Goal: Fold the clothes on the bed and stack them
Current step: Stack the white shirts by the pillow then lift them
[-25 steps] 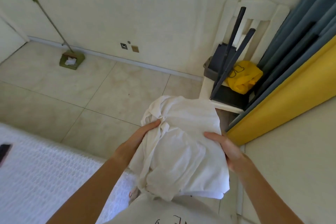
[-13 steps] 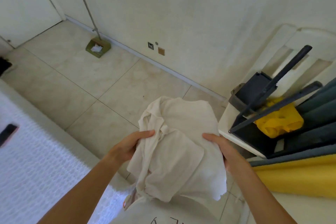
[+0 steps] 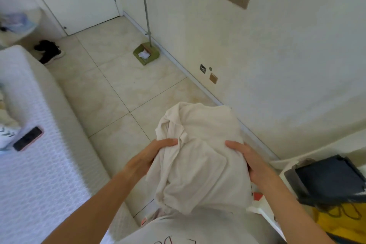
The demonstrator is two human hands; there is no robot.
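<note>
While the white garment (image 3: 200, 156) is held bunched in mid-air above the floor, gripped on its sides by the curled fingers of the left hand (image 3: 152, 156) and right hand (image 3: 251, 162), the view has been swung left, so that the bed (image 3: 39, 164) is now exposed. Folding is judged not yet begun; the garment must first be carried to the bed.

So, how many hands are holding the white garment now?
2. The left hand grips the white garment on its left side, and the right hand holds its right side. Both hands keep it above the floor, beside the bed.
</note>
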